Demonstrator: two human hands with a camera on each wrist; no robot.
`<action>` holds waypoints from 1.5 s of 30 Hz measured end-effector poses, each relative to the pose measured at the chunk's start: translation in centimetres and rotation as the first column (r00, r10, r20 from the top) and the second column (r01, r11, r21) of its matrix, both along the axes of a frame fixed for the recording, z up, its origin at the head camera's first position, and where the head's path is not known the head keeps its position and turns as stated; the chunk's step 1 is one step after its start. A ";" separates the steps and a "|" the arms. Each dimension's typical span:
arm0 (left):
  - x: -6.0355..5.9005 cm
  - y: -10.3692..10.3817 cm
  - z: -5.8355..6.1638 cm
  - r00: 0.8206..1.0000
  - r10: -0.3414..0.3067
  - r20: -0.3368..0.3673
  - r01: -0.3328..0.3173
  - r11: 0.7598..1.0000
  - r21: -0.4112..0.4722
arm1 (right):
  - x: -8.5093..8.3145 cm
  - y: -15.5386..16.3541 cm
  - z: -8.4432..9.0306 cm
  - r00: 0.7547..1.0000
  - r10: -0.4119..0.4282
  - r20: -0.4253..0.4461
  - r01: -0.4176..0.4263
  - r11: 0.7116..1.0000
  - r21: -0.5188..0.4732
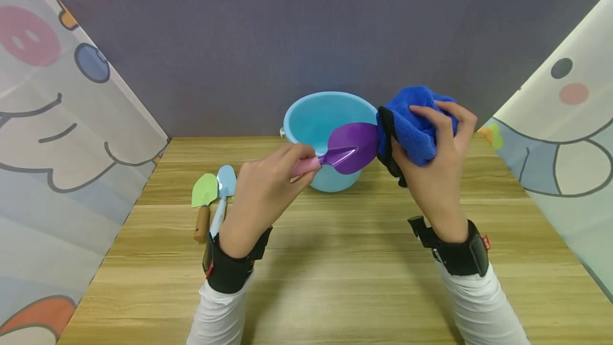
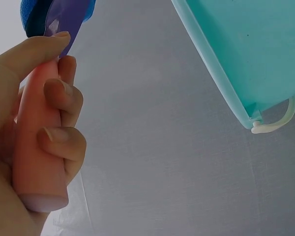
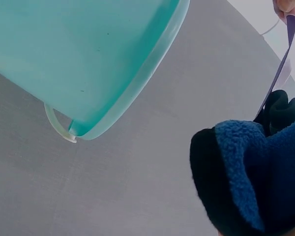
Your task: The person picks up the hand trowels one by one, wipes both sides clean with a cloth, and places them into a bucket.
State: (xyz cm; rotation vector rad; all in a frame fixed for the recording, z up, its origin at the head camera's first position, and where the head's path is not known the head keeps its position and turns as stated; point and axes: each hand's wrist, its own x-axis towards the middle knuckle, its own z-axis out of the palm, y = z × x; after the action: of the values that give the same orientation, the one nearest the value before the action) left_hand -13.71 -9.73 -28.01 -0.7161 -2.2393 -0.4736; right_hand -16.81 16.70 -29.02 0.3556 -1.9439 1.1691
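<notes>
My left hand [image 1: 268, 185] grips the pink handle [image 2: 37, 147] of a toy trowel with a purple blade [image 1: 353, 148], held above the table in front of a light blue bucket [image 1: 316, 121]. My right hand [image 1: 433, 148] clutches a bunched blue cloth [image 1: 414, 121] with a black edge, pressed against the tip of the purple blade. In the right wrist view the blue cloth [image 3: 265, 177] fills the lower right, with the blade [image 3: 280, 69] seen edge-on above it. The bucket [image 3: 88, 59] appears beyond.
A green trowel with a wooden handle [image 1: 203, 198] and a pale blue one [image 1: 224, 190] lie side by side on the wooden table [image 1: 335, 281], left of my left hand. Printed fabric walls [image 1: 62, 137] close in both sides; a grey wall stands behind the bucket.
</notes>
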 end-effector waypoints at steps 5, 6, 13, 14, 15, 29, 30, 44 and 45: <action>0.0 0.1 0.0 1.000 0.023 -0.015 -0.023 1.000 -0.011 | -0.1 0.1 0.0 1.000 -0.012 -0.011 0.013 1.000 0.005; 0.0 0.1 0.0 0.999 0.028 -0.018 -0.028 1.000 -0.014 | -0.2 0.1 0.0 1.000 -0.014 -0.013 0.014 1.000 0.006; -0.2 0.0 -0.1 0.997 0.077 -0.010 -0.077 0.997 0.009 | -0.3 0.2 0.0 0.998 -0.031 -0.061 0.030 0.999 -0.017; -0.2 0.0 -0.1 0.996 0.087 -0.006 -0.087 0.996 0.017 | -0.3 0.2 0.1 0.997 -0.033 -0.074 0.031 0.999 -0.026; -0.2 0.0 -0.1 0.995 0.097 -0.003 -0.097 0.995 0.026 | -0.3 0.2 0.1 0.995 -0.038 -0.088 0.035 0.999 -0.036; -0.2 0.0 -0.2 0.988 0.144 0.061 -0.148 0.987 0.063 | 1.0 -1.2 1.0 0.956 -0.121 -0.268 0.082 0.985 -0.151; -0.3 0.0 -0.2 0.987 0.143 0.067 -0.147 0.987 0.064 | 1.1 -1.4 1.0 0.952 -0.126 -0.279 0.085 0.984 -0.156; -0.3 0.2 -0.2 0.986 0.111 0.124 -0.116 0.993 0.029 | 2.1 -4.5 -0.1 0.912 -0.066 -0.405 0.028 0.995 -0.100; -0.3 0.3 -0.2 0.986 0.110 0.125 -0.114 0.993 0.027 | 2.1 -4.7 -0.3 0.909 -0.054 -0.413 0.017 0.996 -0.093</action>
State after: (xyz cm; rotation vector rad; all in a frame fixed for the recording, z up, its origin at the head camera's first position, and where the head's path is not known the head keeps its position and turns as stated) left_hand -13.99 -9.46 -28.21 -0.5528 -2.3664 -0.5109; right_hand -14.71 11.98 -29.31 0.4785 -1.5174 1.0508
